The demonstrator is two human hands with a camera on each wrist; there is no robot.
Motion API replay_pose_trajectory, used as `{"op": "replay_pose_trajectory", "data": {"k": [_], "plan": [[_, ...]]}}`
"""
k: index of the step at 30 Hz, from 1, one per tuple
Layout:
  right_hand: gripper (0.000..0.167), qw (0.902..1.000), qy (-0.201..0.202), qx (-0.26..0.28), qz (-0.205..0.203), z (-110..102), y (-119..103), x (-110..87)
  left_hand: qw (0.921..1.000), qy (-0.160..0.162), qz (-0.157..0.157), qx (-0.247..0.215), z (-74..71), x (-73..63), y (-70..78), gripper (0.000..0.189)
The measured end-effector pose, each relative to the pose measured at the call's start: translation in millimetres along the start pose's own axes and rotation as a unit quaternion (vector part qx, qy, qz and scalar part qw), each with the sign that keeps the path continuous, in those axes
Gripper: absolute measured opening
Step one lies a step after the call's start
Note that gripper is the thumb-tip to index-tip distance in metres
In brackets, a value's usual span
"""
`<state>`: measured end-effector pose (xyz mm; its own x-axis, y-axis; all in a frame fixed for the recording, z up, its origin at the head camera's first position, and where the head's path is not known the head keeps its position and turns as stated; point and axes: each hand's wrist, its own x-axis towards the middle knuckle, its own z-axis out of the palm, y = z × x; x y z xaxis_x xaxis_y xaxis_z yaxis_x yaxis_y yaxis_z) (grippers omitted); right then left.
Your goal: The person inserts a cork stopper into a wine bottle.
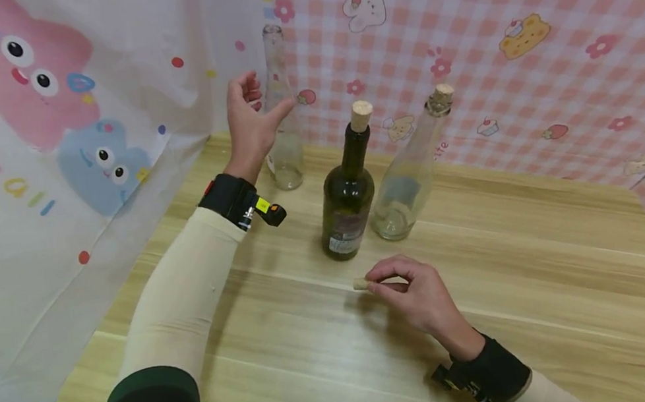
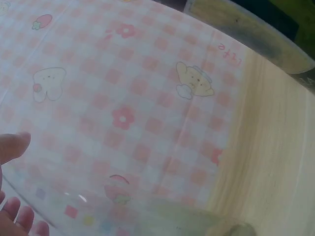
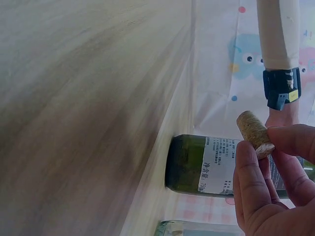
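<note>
Near the lower middle of the frame, the person's right grip (image 1: pixel 412 287) pinches a loose cork (image 1: pixel 360 283) between thumb and fingers, held sideways just above the tabletop (image 1: pixel 292 350) with its far end poking out to the left. Up at the upper middle, the left grip (image 1: pixel 253 119) is released — fingers loosely bent, thumb spread away from them — beside a slim clear bottle (image 1: pixel 289 158), the thumb passing in front of the glass; whether skin meets it, I can't tell. That bottle stands upright near the far left corner of the wood. Toward the centre stands a dark green bottle (image 1: pixel 349 191), a pale stopper (image 1: pixel 362 115) rising well out of its neck and a printed label low on its side. Just right of it is a wider clear bottle (image 1: pixel 410 164), its plug (image 1: pixel 444 91) showing at the mouth. Black bands with small devices circle both wrists, above cream sleeves. Pink checked cloth (image 1: pixel 457 20) fills the upper right — strawberries, flowers, little animals — while a white sheet (image 1: pixel 153 21) with a cartoon star hangs at the left.
</note>
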<state>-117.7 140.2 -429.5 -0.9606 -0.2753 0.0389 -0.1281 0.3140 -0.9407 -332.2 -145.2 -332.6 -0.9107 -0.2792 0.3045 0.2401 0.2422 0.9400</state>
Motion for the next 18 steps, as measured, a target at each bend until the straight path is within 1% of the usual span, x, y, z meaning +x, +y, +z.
{"op": "replay_pose_trajectory", "data": {"k": [3, 7, 11, 15, 18], "plan": [[0.011, 1.0, 0.003, 0.003, 0.007, -1, 2, 0.2, 0.9999, -0.004, -0.002, 0.01, 6.5, 3.7, -0.5, 0.085], [0.012, 0.9997, 0.001, 0.009, 0.021, 0, 2, 0.7, 0.9999, -0.009, 0.001, 0.013, 10.9, 6.5, -1.9, 0.085], [0.012, 0.9996, 0.001, 0.011, 0.025, 0, 2, 0.9, 0.9998, -0.013, 0.004, 0.018, 13.0, 7.4, -2.5, 0.087], [0.012, 0.9996, 0.001, 0.009, 0.025, -1, 2, 1.1, 0.9996, -0.015, -0.002, 0.022, 13.8, 8.3, -2.9, 0.088], [0.012, 0.9996, 0.002, 0.009, 0.026, -1, 2, 0.8, 0.9996, -0.018, -0.009, 0.02, 14.7, 9.3, -3.8, 0.085]]}}
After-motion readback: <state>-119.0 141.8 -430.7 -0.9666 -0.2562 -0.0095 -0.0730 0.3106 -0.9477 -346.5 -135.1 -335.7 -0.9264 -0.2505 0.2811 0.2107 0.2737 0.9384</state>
